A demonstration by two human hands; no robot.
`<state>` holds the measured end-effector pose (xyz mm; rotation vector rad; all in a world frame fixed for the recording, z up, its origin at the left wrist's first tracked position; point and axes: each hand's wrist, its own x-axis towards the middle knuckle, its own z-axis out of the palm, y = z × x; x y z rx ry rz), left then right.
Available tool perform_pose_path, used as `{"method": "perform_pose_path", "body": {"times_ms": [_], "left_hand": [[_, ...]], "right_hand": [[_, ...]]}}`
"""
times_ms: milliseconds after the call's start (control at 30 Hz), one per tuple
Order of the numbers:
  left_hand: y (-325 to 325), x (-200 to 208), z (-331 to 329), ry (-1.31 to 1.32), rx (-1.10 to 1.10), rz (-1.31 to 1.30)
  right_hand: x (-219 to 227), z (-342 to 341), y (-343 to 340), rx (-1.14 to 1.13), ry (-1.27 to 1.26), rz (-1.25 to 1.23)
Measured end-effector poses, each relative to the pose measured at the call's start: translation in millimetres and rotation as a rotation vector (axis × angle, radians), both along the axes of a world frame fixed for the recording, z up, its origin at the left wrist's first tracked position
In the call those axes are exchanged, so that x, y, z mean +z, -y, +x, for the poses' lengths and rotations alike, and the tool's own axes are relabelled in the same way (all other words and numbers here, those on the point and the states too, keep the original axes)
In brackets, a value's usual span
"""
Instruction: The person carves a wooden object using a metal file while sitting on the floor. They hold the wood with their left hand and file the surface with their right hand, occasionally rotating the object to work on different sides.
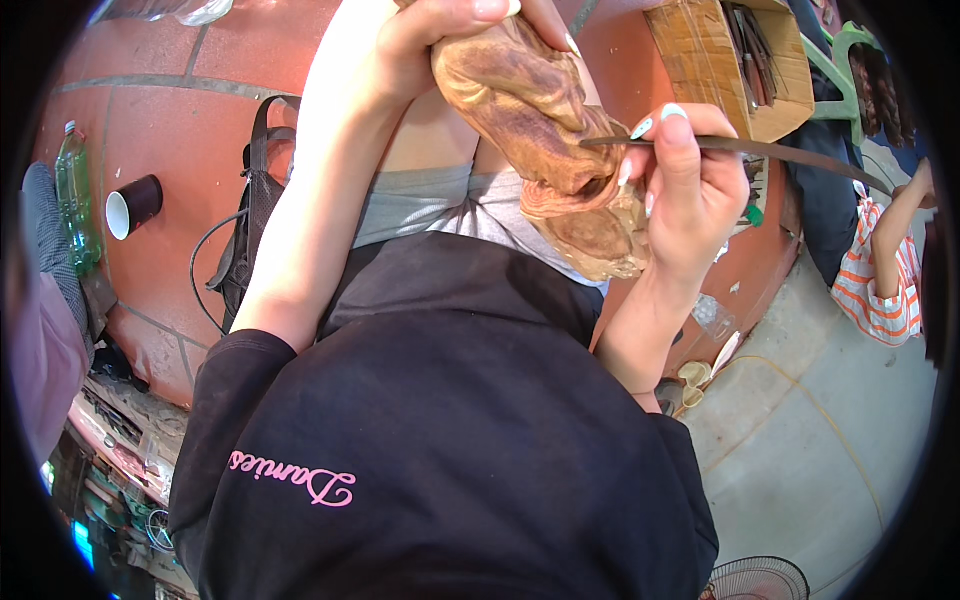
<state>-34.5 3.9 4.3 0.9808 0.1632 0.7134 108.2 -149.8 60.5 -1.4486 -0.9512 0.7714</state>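
A brown wooden carving (510, 110) with flowing folds and a rough, pale lower end lies aslant above my lap. My left hand (425, 40) is closed around its upper end, and part of that hand runs past the top of the view. In my right hand (690, 175) is a long, slim, dark file (770, 150), pinched between thumb and fingers. Its tip meets the carving's right side, beside a dark hollow. The file's far end reaches out to the right. The palm side of my right hand sits close to the carving's lower end.
At upper right stands a cardboard box (690, 50) with several slim tools in it, near a green plastic chair (850, 85). Another person's arm (890, 240) shows at far right. Left are a cup (135, 205), a green bottle (78, 200) and a black bag (255, 210). A fan (760, 580) stands below.
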Motion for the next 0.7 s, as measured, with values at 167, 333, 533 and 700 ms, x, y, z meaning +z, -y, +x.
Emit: {"method": "perform_pose_path", "body": {"times_ms": [167, 333, 533, 700], "left_hand": [[0.4, 1.6, -1.6, -0.011, -0.007, -0.019], [0.8, -1.0, 0.1, -0.047, -0.017, -0.037], [0.3, -0.2, -1.6, -0.011, -0.005, -0.009], [0.2, -0.9, -0.2, -0.008, -0.027, 0.007]], "right_hand": [[0.1, 2.3, 1.4, -0.047, 0.012, -0.033], [2.7, 0.7, -1.5, -0.075, -0.011, -0.035], [-4.5, -0.1, -0.6, -0.067, 0.002, 0.008], [-0.8, 4.2, 1.0, -0.106, -0.006, -0.019]]}}
